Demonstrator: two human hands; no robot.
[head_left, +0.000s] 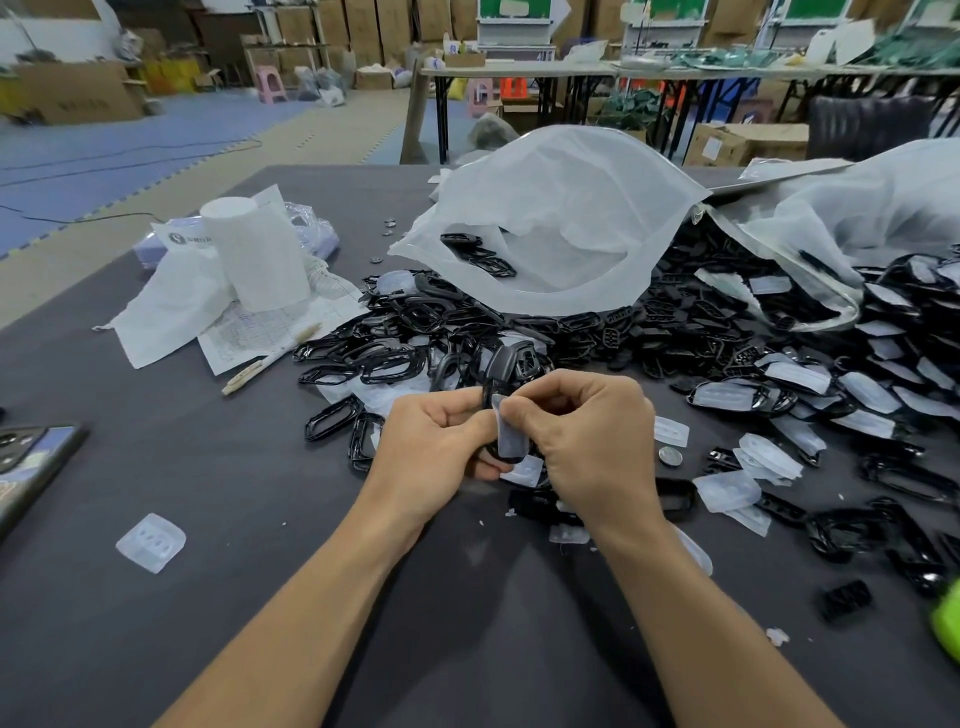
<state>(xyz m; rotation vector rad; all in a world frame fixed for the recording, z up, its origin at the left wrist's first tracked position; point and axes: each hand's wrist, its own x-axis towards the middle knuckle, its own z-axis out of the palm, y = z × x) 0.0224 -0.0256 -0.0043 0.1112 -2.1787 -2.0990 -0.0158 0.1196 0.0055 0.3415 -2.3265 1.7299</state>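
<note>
Two bare forearms (675, 597) reach in over the dark grey table (208, 597). Between the hands, held just above the table, is a glossy black plastic frame (488, 397) with a translucent whitish silicone pad (511, 439) against it. The left hand (436, 452) grips the frame with curled fingers, and the right hand (587, 436) pinches the pad's top edge. Behind them, an open milky plastic bag (561, 208) holds a few loose black frames (483, 257).

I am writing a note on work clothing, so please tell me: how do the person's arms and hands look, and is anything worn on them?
The left forearm and the right forearm are bare down to the picture's lower edge; no sleeve shows. The left hand and the right hand wear no gloves. No ring, watch or bracelet is visible.
</note>
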